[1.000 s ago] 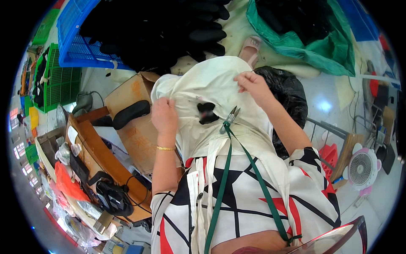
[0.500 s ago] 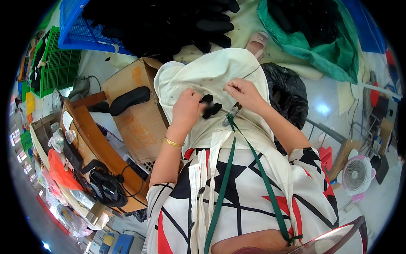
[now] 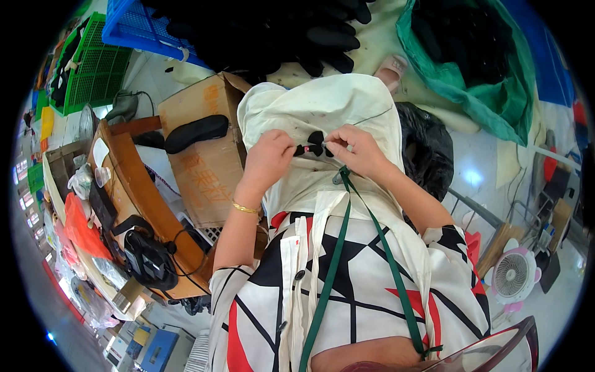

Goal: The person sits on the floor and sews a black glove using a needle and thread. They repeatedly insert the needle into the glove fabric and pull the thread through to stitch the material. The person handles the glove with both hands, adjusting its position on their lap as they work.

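A cream cloth sack (image 3: 322, 118) fills the centre of the frame, draped over the person's lap and reaching up toward the top middle. Above it, across the upper edge, lies a heap of black shoe insoles (image 3: 260, 31), partly in a blue plastic crate (image 3: 133, 28) at the upper left. A green bag (image 3: 477, 80) holding more dark pieces sits at the upper right, and a black plastic bag (image 3: 427, 146) lies just right of the cream sack. Left of the sack stands a brown cardboard box (image 3: 207, 164) with one black insole (image 3: 195, 131) resting across its top. Further left, a wooden bench (image 3: 133, 186) curves down the left side, carrying a black tool with a cable (image 3: 149, 260). A small pink and white fan (image 3: 511, 276) stands at the lower right.

At the middle of the frame, the left hand (image 3: 269, 158) and the right hand (image 3: 353, 149) meet on the sack, both with fingers pinched on a small black piece (image 3: 313, 144) held between them against the cloth. A gold bracelet (image 3: 245, 208) circles the left wrist. A green strap (image 3: 338, 248) runs down from just below the right hand over the patterned clothing.
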Demonstrator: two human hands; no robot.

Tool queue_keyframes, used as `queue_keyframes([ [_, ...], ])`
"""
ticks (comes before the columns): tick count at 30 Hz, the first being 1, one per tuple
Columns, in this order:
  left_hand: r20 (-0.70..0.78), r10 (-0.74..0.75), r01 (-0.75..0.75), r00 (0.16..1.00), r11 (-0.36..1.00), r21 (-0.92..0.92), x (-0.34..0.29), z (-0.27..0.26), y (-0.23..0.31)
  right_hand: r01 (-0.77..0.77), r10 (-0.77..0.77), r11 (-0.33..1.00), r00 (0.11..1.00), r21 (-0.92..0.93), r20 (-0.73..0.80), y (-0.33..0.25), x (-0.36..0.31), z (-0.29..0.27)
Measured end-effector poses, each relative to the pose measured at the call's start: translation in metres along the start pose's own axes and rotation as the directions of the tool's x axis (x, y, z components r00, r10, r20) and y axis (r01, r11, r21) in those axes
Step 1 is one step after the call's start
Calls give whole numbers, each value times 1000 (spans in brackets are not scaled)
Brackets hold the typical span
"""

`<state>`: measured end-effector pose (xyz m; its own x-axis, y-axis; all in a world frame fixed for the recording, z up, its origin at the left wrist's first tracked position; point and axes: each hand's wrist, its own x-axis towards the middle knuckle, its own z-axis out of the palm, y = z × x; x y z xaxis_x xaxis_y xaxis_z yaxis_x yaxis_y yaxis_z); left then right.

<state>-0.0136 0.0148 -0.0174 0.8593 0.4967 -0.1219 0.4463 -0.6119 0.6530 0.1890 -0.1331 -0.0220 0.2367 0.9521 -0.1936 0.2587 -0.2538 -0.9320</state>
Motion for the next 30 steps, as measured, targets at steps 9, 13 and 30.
queue_keyframes([
  [9,6,11,-12,1000,990,142,2,9,22,189,-171,960,980,-209,102,-7,12,8],
  [13,-16,-54,55,998,994,97,6,18,7,225,-217,953,974,-203,63,-6,12,2],
  [30,305,22,265,952,440,-858,-5,-6,8,-347,235,807,931,478,279,-17,27,14],
])
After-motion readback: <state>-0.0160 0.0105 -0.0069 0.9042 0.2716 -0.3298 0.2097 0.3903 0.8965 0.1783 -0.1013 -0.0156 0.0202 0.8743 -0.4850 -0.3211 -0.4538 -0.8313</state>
